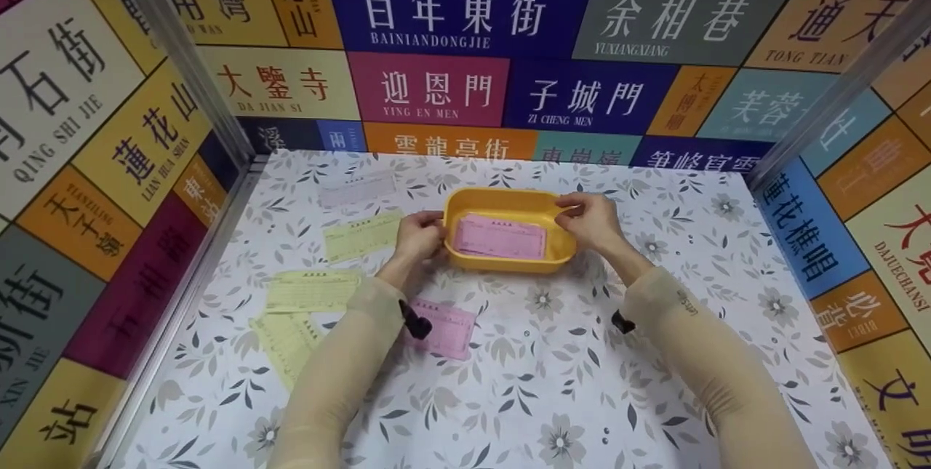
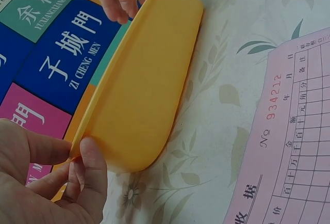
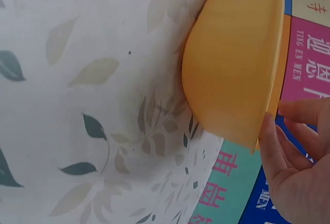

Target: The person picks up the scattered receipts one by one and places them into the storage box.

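Note:
A yellow plastic basin (image 1: 509, 265) stands at the middle of the table, with pink receipt slips (image 1: 500, 238) lying inside it. My left hand (image 1: 420, 240) pinches the basin's left rim between thumb and fingers; the left wrist view shows this grip closely (image 2: 62, 172). At the opposite end my right hand (image 1: 590, 218) pinches the right rim, thumb outside and fingertips over the edge, as the right wrist view shows (image 3: 296, 152). Another pink receipt slip (image 1: 444, 329) lies flat on the table near my left forearm, partly covered by it.
To the left, yellow receipt slips (image 1: 309, 291) lie in an overlapping pair, with a yellow-green slip (image 1: 360, 235) and a white slip (image 1: 358, 188) farther back. A floral cloth (image 1: 567, 382) covers the table. Printed panels (image 1: 465, 11) wall in the back and both sides.

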A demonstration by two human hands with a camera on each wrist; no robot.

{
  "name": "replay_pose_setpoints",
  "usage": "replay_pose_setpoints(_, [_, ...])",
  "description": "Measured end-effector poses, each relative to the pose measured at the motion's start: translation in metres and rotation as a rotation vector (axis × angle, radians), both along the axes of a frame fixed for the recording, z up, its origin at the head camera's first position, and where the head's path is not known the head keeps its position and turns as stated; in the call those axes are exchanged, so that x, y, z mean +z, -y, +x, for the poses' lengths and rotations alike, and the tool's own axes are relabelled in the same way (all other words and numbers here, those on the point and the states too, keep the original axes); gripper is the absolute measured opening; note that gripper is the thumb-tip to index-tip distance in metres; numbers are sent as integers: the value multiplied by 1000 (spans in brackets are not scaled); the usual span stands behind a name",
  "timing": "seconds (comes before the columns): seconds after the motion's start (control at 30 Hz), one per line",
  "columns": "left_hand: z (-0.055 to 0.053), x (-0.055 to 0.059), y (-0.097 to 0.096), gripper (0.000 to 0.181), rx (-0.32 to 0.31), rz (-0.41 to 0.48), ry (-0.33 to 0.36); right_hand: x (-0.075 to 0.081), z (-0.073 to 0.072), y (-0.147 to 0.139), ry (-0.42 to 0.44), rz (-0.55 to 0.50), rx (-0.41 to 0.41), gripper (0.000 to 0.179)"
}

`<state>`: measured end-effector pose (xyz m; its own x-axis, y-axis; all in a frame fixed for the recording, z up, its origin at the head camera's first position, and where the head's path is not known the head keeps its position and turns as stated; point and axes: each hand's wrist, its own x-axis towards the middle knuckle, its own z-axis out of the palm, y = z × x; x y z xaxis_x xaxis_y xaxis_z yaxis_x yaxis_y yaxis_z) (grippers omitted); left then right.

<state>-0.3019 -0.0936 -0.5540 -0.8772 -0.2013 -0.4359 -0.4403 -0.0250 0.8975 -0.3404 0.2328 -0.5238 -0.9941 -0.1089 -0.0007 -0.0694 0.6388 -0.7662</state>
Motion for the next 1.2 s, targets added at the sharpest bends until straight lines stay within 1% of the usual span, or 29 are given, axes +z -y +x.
replay_pose_setpoints(0.17, [1, 1, 0, 45, 7, 6, 18, 0, 0, -17, 52, -97, -59, 40])
replay_pose_setpoints(0.37, [2, 2, 1, 45, 8, 28, 30, -6, 3, -33, 182, -317, -126, 47])
replay_pose_setpoints(0.5, [1, 3, 1, 48, 9, 32, 41, -13, 6, -42, 297, -419, -124, 56])
replay_pose_setpoints(0.67, [0, 4, 2, 47, 14, 36, 54, -21, 9, -47, 419, -543, -109, 61])
replay_pose_setpoints(0.77, [0, 2, 2, 45, 5, 29, 24, -22, 10, -46, 486, -603, -114, 64])
replay_pose_setpoints(0.9, [-1, -1, 1, 45, 1, 10, 3, -23, 10, -44, 533, -622, -126, 67])
replay_pose_setpoints(1.03, [-2, -1, 1, 44, 6, 16, 46, -26, 9, -42, 544, -665, -145, 68])
replay_pose_setpoints(1.13, [-1, 0, 1, 43, 9, 28, 63, -27, 8, -41, 551, -706, -161, 69])
replay_pose_setpoints(1.2, [-1, 0, 2, 43, 8, 33, 66, -28, 7, -40, 552, -711, -170, 68])
